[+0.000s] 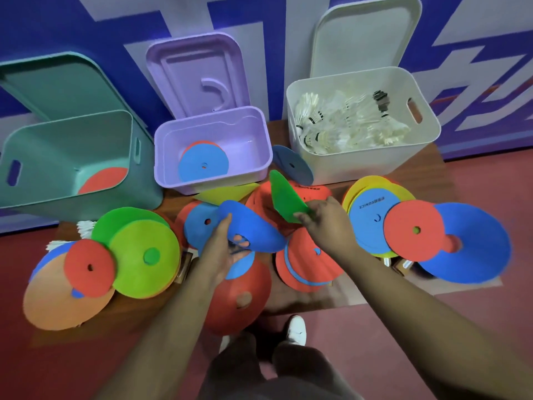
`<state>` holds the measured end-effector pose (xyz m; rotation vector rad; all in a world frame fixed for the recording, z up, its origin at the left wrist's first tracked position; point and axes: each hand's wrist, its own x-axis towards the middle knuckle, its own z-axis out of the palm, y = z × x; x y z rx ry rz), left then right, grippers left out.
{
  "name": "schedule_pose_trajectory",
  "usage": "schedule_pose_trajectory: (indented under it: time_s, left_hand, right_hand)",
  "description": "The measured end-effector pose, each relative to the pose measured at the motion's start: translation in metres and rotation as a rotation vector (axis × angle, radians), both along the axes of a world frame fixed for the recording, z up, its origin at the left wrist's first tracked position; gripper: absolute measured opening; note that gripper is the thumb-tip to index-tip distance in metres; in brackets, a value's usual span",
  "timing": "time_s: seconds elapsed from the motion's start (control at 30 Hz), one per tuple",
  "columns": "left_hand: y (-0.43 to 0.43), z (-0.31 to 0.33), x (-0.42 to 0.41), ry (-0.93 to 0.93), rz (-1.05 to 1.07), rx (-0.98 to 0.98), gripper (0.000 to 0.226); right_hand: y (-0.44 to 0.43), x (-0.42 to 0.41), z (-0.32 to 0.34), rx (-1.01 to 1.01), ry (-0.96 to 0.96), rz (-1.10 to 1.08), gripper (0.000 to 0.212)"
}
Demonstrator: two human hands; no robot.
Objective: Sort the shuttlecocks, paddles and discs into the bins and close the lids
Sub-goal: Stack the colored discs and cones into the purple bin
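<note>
Two discs are being handled at once here. A floppy blue disc (253, 226) is gripped in the left hand (227, 249), fingers curled under it, and a green disc (285, 197) is pinched by its edge in the right hand (326, 223). Both are held up off the table (291, 293) near the purple bin (213, 183), probably because a blue and a red one are already stacked in there. The discs look thin and bendy, with a small centre hole. Plenty more are left scattered. Shuttlecocks (340, 125) are piled in the white bin (360, 166).
</note>
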<state>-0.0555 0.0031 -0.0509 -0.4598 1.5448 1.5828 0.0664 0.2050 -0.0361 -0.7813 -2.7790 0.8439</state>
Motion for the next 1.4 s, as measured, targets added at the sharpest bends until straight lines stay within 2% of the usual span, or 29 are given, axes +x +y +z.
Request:
schedule_pose_trajectory:
  time_s: [0.1, 0.2, 0.33, 0.43, 0.57, 0.67, 0.77, 0.87, 0.97, 1.1, 1.23, 1.3, 1.4]
  left_hand:
    - [0.007, 0.009, -0.001, 0.007, -0.027, 0.052, 0.059]
    - [0.013, 0.019, -0.001, 0.007, -0.077, 0.096, 0.076]
    - [0.008, 0.023, 0.003, 0.034, -0.152, 0.101, 0.081]
    - [-0.003, 0.02, 0.007, 0.036, -0.148, 0.132, 0.071]
    - [-0.015, 0.025, 0.015, -0.066, -0.042, 0.239, 0.058]
    - [-0.025, 0.029, 0.017, -0.094, -0.008, 0.258, 0.05]
    - [-0.046, 0.029, 0.012, -0.08, 0.061, 0.266, 0.05]
    - [-0.073, 0.027, 0.002, -0.04, 0.125, 0.283, 0.058]
    - [-0.1, 0.027, -0.007, -0.022, 0.143, 0.239, 0.041]
    - [-0.13, 0.026, -0.014, 0.015, 0.167, 0.165, 0.051]
    - [-0.151, 0.021, -0.023, 0.01, 0.154, 0.136, 0.046]
    - [-0.16, 0.018, -0.031, 0.009, 0.131, 0.128, 0.051]
    - [-0.174, 0.014, -0.047, -0.005, 0.09, 0.111, 0.06]
  right_hand:
    - [-0.017, 0.004, 0.013, -0.027, 0.11, 0.177, 0.021]
    - [-0.034, 0.003, 0.007, 0.087, 0.117, 0.38, 0.02]
    - [-0.042, 0.012, 0.002, 0.178, 0.039, 0.488, 0.049]
    - [-0.048, 0.016, 0.005, 0.116, 0.038, 0.545, 0.046]
    - [-0.064, 0.014, -0.003, -0.137, 0.091, 0.666, 0.044]
    - [-0.071, 0.009, -0.004, -0.162, 0.15, 0.71, 0.05]
    - [-0.079, -0.004, 0.004, -0.19, 0.169, 0.754, 0.037]
    - [-0.084, -0.028, 0.017, -0.397, 0.204, 0.573, 0.043]
    - [-0.075, -0.068, 0.016, -0.329, 0.259, 0.273, 0.049]
    - [-0.074, -0.118, -0.006, -0.217, 0.011, 0.273, 0.051]
    - [-0.084, -0.141, -0.028, -0.219, -0.052, 0.261, 0.06]
    - [-0.089, -0.146, -0.039, -0.159, -0.099, 0.234, 0.055]
    - [-0.097, -0.147, -0.045, -0.055, -0.22, 0.176, 0.027]
